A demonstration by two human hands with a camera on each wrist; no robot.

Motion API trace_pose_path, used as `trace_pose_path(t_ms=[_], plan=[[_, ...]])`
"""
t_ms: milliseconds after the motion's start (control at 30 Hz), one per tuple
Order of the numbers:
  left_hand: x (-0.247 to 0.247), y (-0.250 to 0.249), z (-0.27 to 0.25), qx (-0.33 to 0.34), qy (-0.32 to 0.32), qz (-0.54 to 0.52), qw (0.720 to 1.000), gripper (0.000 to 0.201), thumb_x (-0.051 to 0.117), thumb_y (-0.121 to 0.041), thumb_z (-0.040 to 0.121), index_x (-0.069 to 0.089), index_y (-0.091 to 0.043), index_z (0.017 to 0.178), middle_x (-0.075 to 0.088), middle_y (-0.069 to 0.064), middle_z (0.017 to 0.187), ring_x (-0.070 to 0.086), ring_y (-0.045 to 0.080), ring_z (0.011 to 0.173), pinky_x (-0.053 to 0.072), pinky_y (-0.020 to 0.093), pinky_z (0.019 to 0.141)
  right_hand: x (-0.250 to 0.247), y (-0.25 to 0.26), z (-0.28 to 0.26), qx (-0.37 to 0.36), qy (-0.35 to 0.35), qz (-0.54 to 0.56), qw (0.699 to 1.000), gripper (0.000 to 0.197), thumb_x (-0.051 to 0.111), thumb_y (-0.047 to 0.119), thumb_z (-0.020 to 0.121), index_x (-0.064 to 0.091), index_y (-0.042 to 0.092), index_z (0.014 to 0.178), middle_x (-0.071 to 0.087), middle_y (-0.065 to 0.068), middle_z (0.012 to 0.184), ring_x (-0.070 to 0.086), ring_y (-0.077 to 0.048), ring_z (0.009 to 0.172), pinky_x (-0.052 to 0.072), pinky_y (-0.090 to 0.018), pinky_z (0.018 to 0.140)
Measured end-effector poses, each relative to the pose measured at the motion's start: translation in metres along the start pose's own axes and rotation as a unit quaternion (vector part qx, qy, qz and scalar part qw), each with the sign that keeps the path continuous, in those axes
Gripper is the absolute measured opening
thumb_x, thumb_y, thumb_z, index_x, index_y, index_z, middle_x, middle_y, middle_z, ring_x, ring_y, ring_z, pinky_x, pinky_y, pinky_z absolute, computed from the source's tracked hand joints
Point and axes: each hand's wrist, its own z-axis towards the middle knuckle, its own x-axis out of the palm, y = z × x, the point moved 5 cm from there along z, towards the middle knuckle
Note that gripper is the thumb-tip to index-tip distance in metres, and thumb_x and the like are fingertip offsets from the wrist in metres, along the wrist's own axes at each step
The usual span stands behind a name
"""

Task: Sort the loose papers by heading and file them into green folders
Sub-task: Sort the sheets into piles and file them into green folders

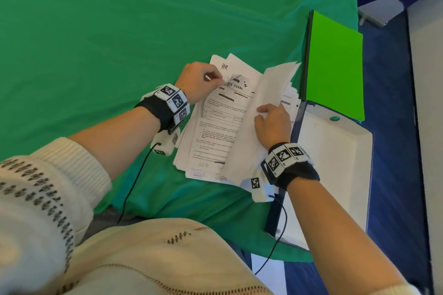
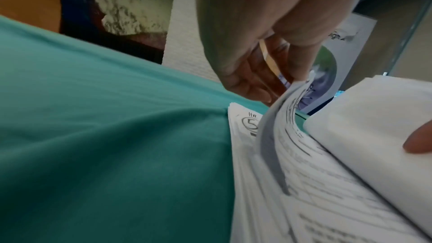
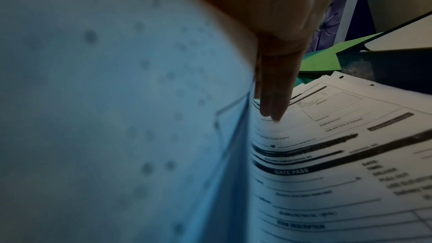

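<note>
A messy stack of printed papers (image 1: 215, 127) lies on the green cloth in the head view. My left hand (image 1: 199, 81) pinches the top left corner of one printed sheet (image 2: 287, 117) and curls it up off the stack. My right hand (image 1: 273, 122) holds a lifted bunch of sheets (image 1: 261, 108) upright, thumb on the near face and straight fingers (image 3: 273, 95) behind it. Under that bunch the right wrist view shows a "GATE PASS" form (image 3: 327, 163). A pile of bright green folders (image 1: 334, 64) lies to the right of the papers.
Green cloth (image 1: 107, 43) covers the table, open to the left and far side. A white and dark blue binder or tray (image 1: 335, 170) lies near my right wrist, under the folders' near end. Blue floor and a white edge run along the right.
</note>
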Motion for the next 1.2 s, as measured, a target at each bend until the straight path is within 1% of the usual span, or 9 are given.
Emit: trace_pose_path(t_ms=[133, 233, 400, 500, 633, 767, 867, 967, 1200], plan=[[0.008, 0.016, -0.017, -0.081, 0.109, -0.068, 0.988, 0.036, 0.055, -0.045, 0.095, 0.066, -0.019, 0.118, 0.069, -0.002, 0.113, 0.068, 0.018, 0.097, 0.056, 0.042, 0.091, -0.002, -0.001, 0.0, 0.012, -0.002, 0.001, 1.0, 0.025, 0.057, 0.021, 0.092, 0.065, 0.012, 0.113, 0.055, -0.009, 0.123, 0.055, -0.026, 0.11, 0.041, -0.029, 0.087], [0.014, 0.023, -0.034, -0.069, 0.154, -0.025, 0.985, 0.048, 0.05, -0.048, 0.097, 0.057, -0.018, 0.134, 0.06, 0.0, 0.133, 0.059, 0.019, 0.116, 0.046, 0.042, 0.103, -0.001, 0.0, -0.001, 0.015, 0.006, -0.004, 1.0, 0.027, 0.059, 0.03, 0.091, 0.065, 0.014, 0.112, 0.055, -0.007, 0.122, 0.055, -0.025, 0.109, 0.039, -0.028, 0.084], [0.025, 0.038, -0.047, -0.093, 0.15, -0.032, 0.984, 0.015, 0.051, -0.024, 0.101, 0.063, -0.014, 0.104, 0.068, 0.005, 0.109, 0.066, 0.025, 0.094, 0.055, 0.042, 0.088, 0.001, 0.004, -0.005, 0.014, 0.03, -0.008, 0.999, 0.046, 0.059, 0.048, 0.09, 0.062, 0.014, 0.122, 0.053, -0.007, 0.129, 0.052, -0.025, 0.117, 0.041, -0.031, 0.091], [0.029, 0.042, -0.049, -0.134, 0.121, -0.083, 0.98, 0.023, 0.051, -0.018, 0.101, 0.067, -0.002, 0.099, 0.072, 0.015, 0.098, 0.07, 0.034, 0.087, 0.058, 0.047, 0.082, 0.002, 0.011, -0.006, 0.021, 0.045, 0.014, 0.999, 0.063, 0.057, 0.062, 0.085, 0.061, 0.014, 0.125, 0.053, -0.008, 0.131, 0.051, -0.026, 0.121, 0.041, -0.033, 0.096], [0.038, 0.019, -0.055, -0.154, 0.122, -0.254, 0.947, 0.018, 0.053, -0.015, 0.1, 0.066, -0.002, 0.099, 0.072, 0.005, 0.085, 0.071, 0.012, 0.068, 0.057, 0.021, 0.063, 0.004, 0.02, -0.004, 0.04, 0.051, 0.026, 0.998, 0.086, 0.043, 0.084, 0.076, 0.064, 0.015, 0.124, 0.058, -0.008, 0.131, 0.053, -0.026, 0.12, 0.041, -0.038, 0.1], [0.042, 0.008, -0.054, -0.141, 0.148, -0.26, 0.944, 0.019, 0.054, -0.021, 0.1, 0.058, -0.01, 0.086, 0.067, -0.005, 0.074, 0.067, 0.006, 0.063, 0.055, 0.019, 0.062, 0.005, 0.027, -0.006, 0.04, 0.037, 0.022, 0.998, 0.096, 0.04, 0.09, 0.07, 0.063, 0.014, 0.125, 0.059, -0.009, 0.13, 0.055, -0.026, 0.119, 0.041, -0.041, 0.102], [0.046, 0.001, -0.053, -0.131, 0.181, -0.257, 0.94, 0.017, 0.052, -0.024, 0.101, 0.062, -0.01, 0.099, 0.066, 0.001, 0.092, 0.068, 0.011, 0.076, 0.057, 0.022, 0.072, 0.007, 0.027, -0.007, 0.032, 0.03, 0.013, 0.999, 0.091, 0.044, 0.089, 0.069, 0.067, 0.013, 0.115, 0.063, -0.011, 0.121, 0.058, -0.028, 0.113, 0.045, -0.043, 0.098], [0.05, -0.006, -0.055, -0.129, 0.203, -0.266, 0.934, 0.02, 0.055, -0.026, 0.1, 0.062, -0.017, 0.084, 0.063, -0.002, 0.082, 0.067, 0.009, 0.073, 0.058, 0.03, 0.084, 0.009, 0.021, -0.002, 0.029, 0.006, 0.035, 0.999, 0.073, 0.044, 0.083, 0.075, 0.067, 0.016, 0.087, 0.068, -0.009, 0.096, 0.064, -0.029, 0.092, 0.048, -0.035, 0.076], [0.034, 0.016, -0.049, -0.203, 0.092, -0.277, 0.935, 0.022, 0.048, -0.019, 0.102, 0.054, -0.008, 0.084, 0.07, 0.02, 0.102, 0.07, 0.035, 0.086, 0.059, 0.045, 0.077, -0.003, -0.001, 0.008, 0.035, -0.009, 0.011, 0.999, 0.045, 0.043, 0.033, 0.102, 0.061, -0.008, 0.107, 0.064, -0.023, 0.109, 0.059, -0.038, 0.103, 0.041, -0.034, 0.078]])
